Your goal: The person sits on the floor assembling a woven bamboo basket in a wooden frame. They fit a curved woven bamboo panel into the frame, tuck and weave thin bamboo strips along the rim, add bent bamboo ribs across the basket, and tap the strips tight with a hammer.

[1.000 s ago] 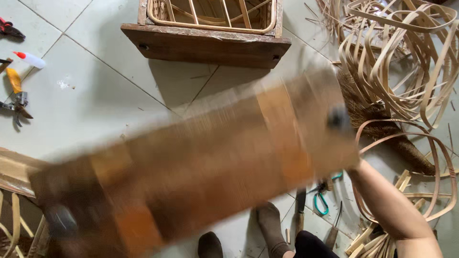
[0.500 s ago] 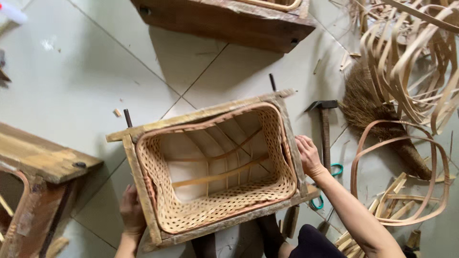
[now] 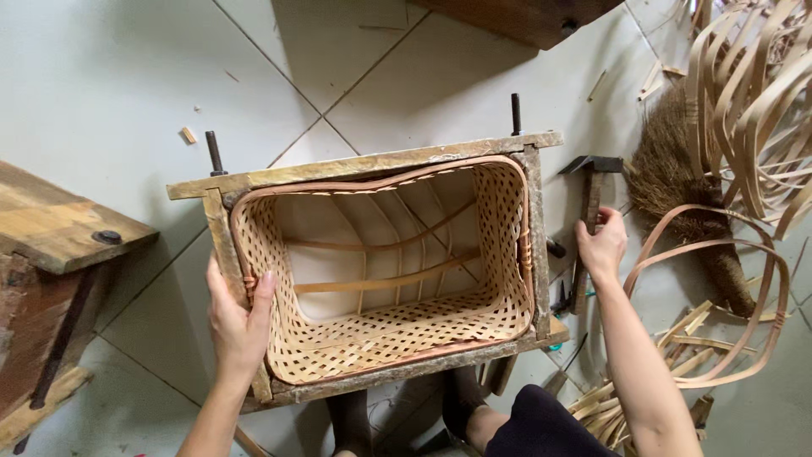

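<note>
A woven basket (image 3: 381, 271) in a wooden frame (image 3: 364, 167) sits mid-picture on the pale tiled floor (image 3: 110, 76); the left hand (image 3: 239, 322) grips its left rim; the right hand (image 3: 602, 245) closes around a hammer (image 3: 589, 190) at right; cane strips (image 3: 753, 101) pile upper right.

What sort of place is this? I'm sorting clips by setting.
Probably a basket-weaving workshop on a tiled floor: a woven basket sits in a wooden mould frame, with coils of cane strips, a hammer and a hand broom nearby.

Bare tiles (image 3: 110, 93) upper left, cane strips (image 3: 744, 110) crowding right — perhaps impassable
</note>
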